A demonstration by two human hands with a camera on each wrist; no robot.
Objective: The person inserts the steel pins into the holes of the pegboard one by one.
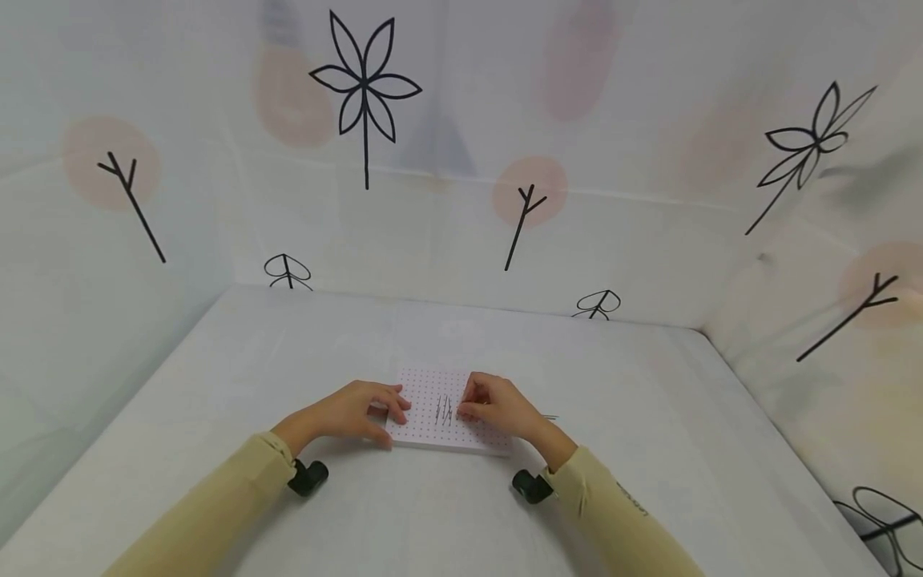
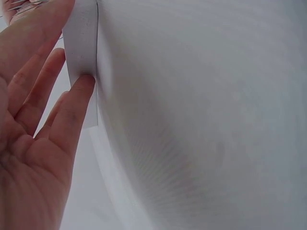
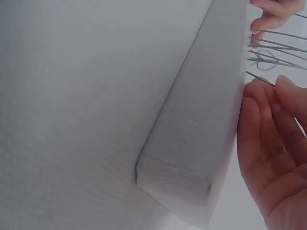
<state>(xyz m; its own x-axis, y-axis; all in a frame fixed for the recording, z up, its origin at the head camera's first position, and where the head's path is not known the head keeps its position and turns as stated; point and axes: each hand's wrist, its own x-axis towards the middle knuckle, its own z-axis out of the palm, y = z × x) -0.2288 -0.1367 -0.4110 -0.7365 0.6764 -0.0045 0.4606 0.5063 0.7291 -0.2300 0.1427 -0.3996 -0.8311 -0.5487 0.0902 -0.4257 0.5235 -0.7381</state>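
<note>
A flat white board [image 1: 433, 379] with a grid of small dots lies on the table. Several thin dark pins [image 1: 443, 411] stand up from its middle in rows, leaning slightly. My right hand [image 1: 497, 407] is over the board's right half, thumb and fingertips pinching one thin dark pin [image 3: 260, 79], whose end meets the board's face. At the board's left edge rests my left hand [image 1: 353, 409], fingers spread and relaxed; in the left wrist view one fingertip [image 2: 85, 82] touches the board's side.
A few more thin pins [image 1: 550, 417] show just right of the right wrist. White cloth covers the table [image 1: 324, 513], with patterned fabric walls [image 1: 447, 232] at the back and sides. Dark wrist cameras [image 1: 308, 478] sit under both wrists.
</note>
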